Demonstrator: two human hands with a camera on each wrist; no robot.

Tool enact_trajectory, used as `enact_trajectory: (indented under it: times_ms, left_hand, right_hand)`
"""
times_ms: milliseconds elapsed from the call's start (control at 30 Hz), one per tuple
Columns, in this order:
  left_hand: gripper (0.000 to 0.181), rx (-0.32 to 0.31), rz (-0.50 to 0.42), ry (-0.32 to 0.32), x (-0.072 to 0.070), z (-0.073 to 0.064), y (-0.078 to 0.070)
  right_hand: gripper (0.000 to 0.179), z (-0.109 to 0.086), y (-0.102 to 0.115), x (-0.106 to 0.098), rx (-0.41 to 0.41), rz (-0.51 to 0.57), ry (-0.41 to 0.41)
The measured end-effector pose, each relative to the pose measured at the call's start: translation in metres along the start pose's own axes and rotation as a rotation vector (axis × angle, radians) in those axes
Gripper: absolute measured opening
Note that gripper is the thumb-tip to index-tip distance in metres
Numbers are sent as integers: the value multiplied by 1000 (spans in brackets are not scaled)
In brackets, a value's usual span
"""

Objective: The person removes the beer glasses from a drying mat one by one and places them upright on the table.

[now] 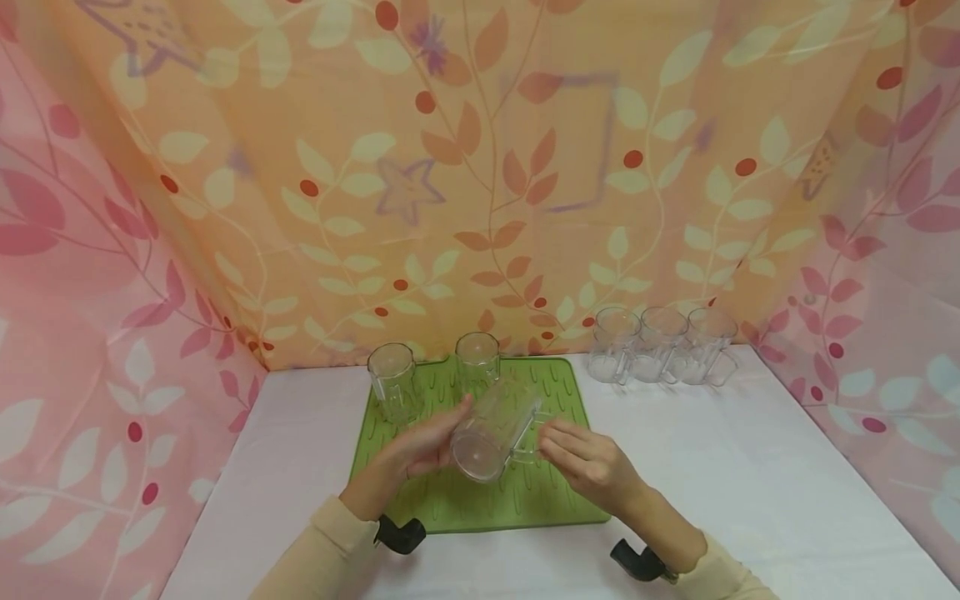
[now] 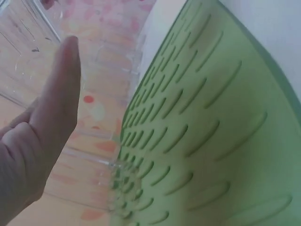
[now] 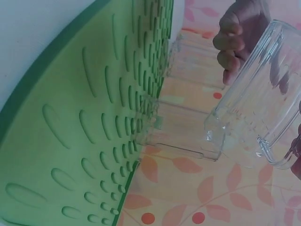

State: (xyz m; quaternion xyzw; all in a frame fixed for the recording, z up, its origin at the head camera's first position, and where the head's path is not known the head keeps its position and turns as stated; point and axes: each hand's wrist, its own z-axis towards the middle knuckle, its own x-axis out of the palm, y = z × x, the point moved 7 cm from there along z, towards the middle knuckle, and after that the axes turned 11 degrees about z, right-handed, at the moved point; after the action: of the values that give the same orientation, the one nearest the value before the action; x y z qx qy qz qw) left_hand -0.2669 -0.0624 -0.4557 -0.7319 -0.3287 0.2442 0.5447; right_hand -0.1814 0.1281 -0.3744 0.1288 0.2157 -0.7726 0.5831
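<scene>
A clear glass mug (image 1: 495, 429) hangs tilted above the green ridged mat (image 1: 555, 500), between both hands. My left hand (image 1: 431, 437) cups its body from the left. In the left wrist view the thumb (image 2: 61, 89) lies straight along the glass, while the other fingers are mostly out of sight. My right hand (image 1: 592, 462) pinches the mug's handle from the right; only fingertips (image 3: 296, 150) show at the edge of the right wrist view. Two more glass mugs stand at the mat's back, one at the left corner (image 1: 396, 387) and one near the middle (image 1: 477, 360).
Three clear mugs stand in a row at the back right of the white table (image 1: 750, 500), a left one (image 1: 615, 346), a middle one (image 1: 658, 346) and a right one (image 1: 705, 346). A patterned orange cloth (image 1: 480, 208) hangs right behind, with pink cloth at both sides.
</scene>
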Motion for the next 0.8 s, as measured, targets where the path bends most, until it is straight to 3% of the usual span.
enact_trajectory:
  times_ms: [267,567,800]
  left_hand:
    - [71,-88,-153,-3,3,3,6]
    - [60,-99,-196,-4,4,4,6]
    - [63,-100,-213,-26,2,3,6]
  right_hand:
    - [26,-5,4,5,-7,-9,23]
    - [28,-6,4,7,31,-13,51]
    - [27,-9,2,8,49,5,77]
